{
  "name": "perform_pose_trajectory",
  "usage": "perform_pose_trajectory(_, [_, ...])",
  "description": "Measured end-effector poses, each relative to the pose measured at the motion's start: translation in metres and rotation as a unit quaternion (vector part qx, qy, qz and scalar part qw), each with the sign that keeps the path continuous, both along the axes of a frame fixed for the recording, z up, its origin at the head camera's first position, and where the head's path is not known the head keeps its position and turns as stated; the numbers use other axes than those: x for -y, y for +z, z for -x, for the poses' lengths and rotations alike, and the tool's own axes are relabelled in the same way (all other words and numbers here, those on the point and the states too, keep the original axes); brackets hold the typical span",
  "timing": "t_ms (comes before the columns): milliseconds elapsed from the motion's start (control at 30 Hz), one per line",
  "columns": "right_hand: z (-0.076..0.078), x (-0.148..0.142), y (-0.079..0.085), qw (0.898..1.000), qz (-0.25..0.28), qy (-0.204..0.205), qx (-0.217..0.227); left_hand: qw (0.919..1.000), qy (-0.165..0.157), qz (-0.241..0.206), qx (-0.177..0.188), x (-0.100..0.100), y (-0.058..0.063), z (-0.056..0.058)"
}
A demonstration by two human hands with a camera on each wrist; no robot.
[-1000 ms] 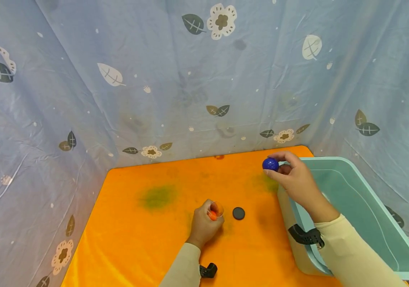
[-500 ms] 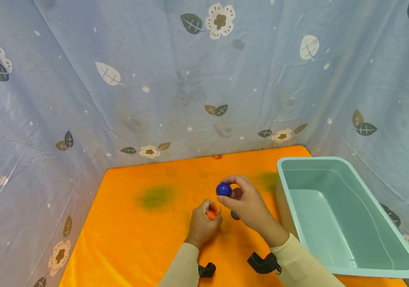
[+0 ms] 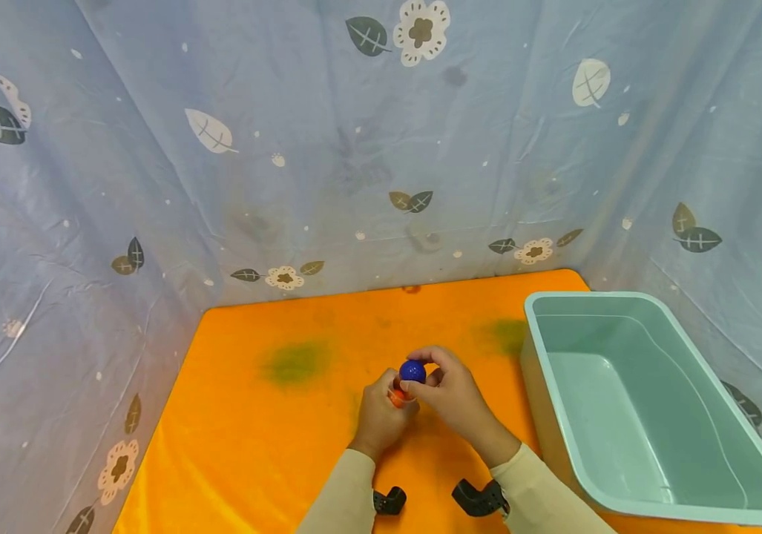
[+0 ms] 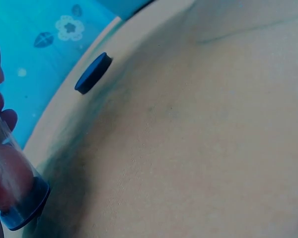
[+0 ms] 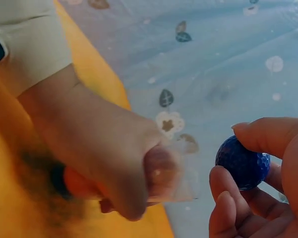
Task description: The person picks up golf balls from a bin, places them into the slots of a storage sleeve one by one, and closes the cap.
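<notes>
My left hand (image 3: 381,419) grips a clear tube (image 5: 184,186) with a dark base (image 4: 27,206). Low inside that tube sits an orange ball (image 3: 397,398). Between thumb and fingers, my right hand (image 3: 457,397) pinches a dimpled blue golf ball (image 3: 412,371). In the head view this ball is right by the tube's mouth; the right wrist view shows a gap between ball and rim. A flat dark round lid (image 4: 93,73) lies on the table in the left wrist view, while the right hand hides it in the head view.
An orange cloth (image 3: 254,415) covers the table. On the right stands a pale green plastic tub (image 3: 547,415). Blue patterned curtains (image 3: 314,163) hang along the back and both sides.
My right hand has carried the blue golf ball leftward and down from beside the tub to the tube. The left hand keeps its grip on the tube in nearly the same place.
</notes>
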State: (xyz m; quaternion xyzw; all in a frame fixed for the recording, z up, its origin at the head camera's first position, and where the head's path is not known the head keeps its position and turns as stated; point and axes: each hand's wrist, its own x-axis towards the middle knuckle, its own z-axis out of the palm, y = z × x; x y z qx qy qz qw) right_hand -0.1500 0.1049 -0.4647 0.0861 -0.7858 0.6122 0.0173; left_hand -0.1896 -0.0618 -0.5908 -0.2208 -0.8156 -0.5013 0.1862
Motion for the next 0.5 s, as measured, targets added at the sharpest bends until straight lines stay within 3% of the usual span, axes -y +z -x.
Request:
perform_pose_trajectory(200, [-0.001, 0.002, -0.013, 1.0, -0.013, 0.018, 0.003, 0.9994, 0.006, 0.017, -0.029, 0.0, 0.0, 0.002])
perform_pose_trajectory(500, [-0.004, 0.0, -0.014, 0.999, -0.026, 0.014, 0.021, 0.9997, -0.003, 0.007, -0.024, -0.001, 0.002, 0.0])
